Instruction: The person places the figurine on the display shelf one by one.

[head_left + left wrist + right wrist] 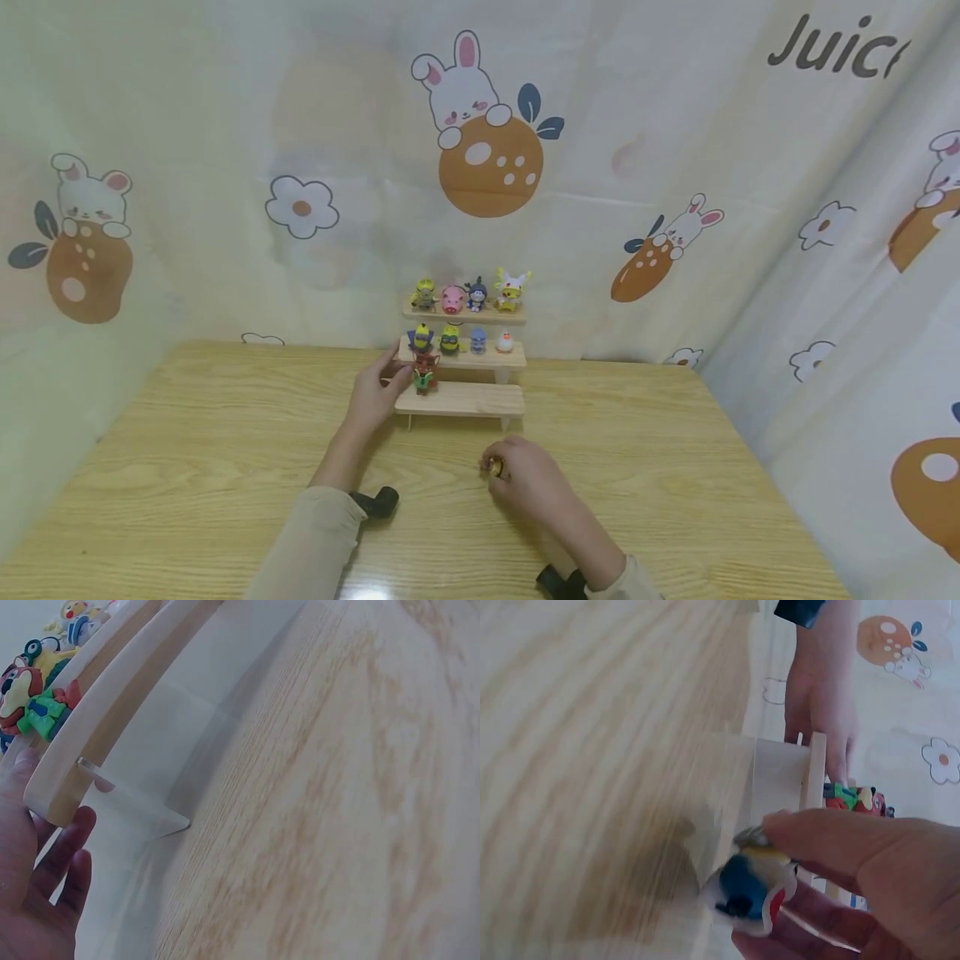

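Observation:
A three-step wooden display stand [468, 400] stands on the table near the back cloth. My left hand [369, 398] holds the left end of its lowest step, thumb by the top and fingers around the end. On that step, close to the thumb, stands a red fox figurine in a green top [424, 375]. My right hand [534, 483] pinches a small figurine [750, 889] above the table, just in front of the stand. In the right wrist view this figurine shows blue, white and red parts, somewhat blurred; the fingers cover part of it.
Several figurines line the upper steps, among them a pink pig [452, 299], a white chick-like one [505, 341] and a yellow one with white ears [511, 292]. A printed cloth [360, 275] hangs behind the wood-grain table [645, 467].

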A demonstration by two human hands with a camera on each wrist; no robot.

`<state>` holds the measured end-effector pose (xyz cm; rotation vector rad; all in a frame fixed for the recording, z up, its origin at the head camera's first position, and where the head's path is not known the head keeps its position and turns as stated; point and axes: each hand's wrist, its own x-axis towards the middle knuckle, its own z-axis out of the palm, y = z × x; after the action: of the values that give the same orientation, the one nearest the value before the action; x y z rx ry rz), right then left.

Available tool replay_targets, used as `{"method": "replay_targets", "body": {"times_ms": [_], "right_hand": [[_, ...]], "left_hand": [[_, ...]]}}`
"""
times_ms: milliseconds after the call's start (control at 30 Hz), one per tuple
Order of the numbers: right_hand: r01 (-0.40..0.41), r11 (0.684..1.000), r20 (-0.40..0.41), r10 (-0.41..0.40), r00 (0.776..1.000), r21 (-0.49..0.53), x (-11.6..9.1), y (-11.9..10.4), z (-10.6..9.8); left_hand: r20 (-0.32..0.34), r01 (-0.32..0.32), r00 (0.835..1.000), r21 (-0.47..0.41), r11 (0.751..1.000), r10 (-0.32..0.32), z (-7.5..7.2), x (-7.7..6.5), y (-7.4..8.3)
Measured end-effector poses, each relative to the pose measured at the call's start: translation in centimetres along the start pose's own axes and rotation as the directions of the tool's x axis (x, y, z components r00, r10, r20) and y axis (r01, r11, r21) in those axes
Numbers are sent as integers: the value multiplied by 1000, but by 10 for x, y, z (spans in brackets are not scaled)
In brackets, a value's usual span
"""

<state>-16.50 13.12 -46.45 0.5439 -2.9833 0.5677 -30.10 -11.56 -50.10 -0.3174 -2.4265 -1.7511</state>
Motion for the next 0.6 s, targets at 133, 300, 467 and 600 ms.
{"method": "replay_targets", "body": {"times_ms": [133, 300, 467, 600], "right_hand": [[-36, 991, 23, 34, 999, 132, 4, 8, -2], [-92, 955, 51, 81, 995, 283, 6, 22, -4], [-121, 938, 40, 114, 993, 325, 7, 32, -4], [-132, 946, 28, 130, 991, 297, 8, 35, -5]], "left_hand": [[-3, -9, 1000, 6, 1000, 9, 0, 0, 0], [4, 4, 1000, -3, 1000, -4, 0, 1, 0], [9, 9, 1000, -20, 1000, -9, 0, 1, -2], [5, -2, 1000, -27, 1000, 2, 0, 0, -2]]}}
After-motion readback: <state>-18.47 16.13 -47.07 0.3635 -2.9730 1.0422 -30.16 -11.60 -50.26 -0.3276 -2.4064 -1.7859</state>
